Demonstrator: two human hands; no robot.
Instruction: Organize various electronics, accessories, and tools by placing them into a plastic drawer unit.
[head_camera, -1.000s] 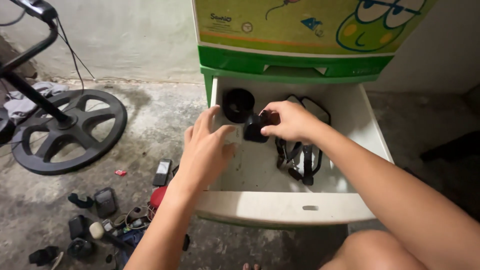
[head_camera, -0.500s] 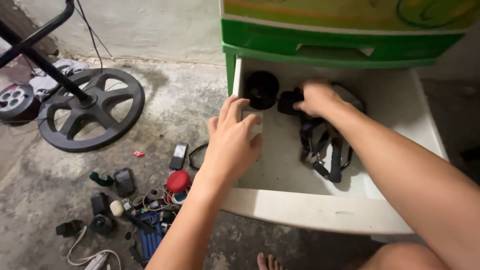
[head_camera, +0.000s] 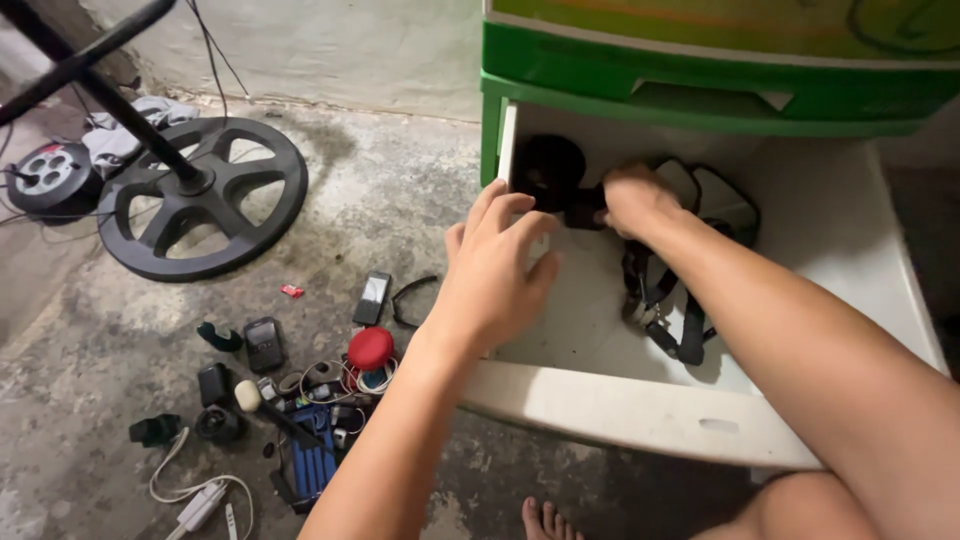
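Green-yellow sticker (head_camera: 720, 25) on cabinet front

drawer (head_camera: 640, 415): off-white plastic, plain inside and out
cabinet frame (head_camera: 700, 95): bright green, with a yellow-green printed panel above it
round object in the drawer's back corner (head_camera: 548, 168): black
small object under the right hand (head_camera: 585, 207): black
straps (head_camera: 665, 300): black, with dull grey buckles
floor (head_camera: 380, 190): grey concrete, blotched with darker stains
fan base (head_camera: 205, 195): black, spoked
round speaker on the floor (head_camera: 370, 348): red
phone (head_camera: 372, 297): black with a pale grey screen
flat comb-like piece (head_camera: 312, 465): blue
cable and charger (head_camera: 195, 500): white
small wrapper (head_camera: 292, 291): red
wall (head_camera: 330, 45): pale grey-white, scuffed
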